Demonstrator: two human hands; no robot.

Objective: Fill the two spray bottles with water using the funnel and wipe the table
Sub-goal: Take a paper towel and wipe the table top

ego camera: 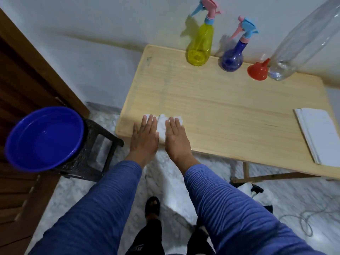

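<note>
On table's (220,111) near-left edge, left hand (144,137), right hand (177,138) flat, pressing white cloth (161,128), lengthwise left-right.

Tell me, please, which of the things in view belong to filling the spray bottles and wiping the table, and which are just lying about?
Belong to the job:
yellow spray bottle
blue spray bottle
red funnel
clear plastic bottle
blue basin
white cloth under both hands
wooden table

Just lying about:
stack of white paper
black stool
cord on the floor
</note>
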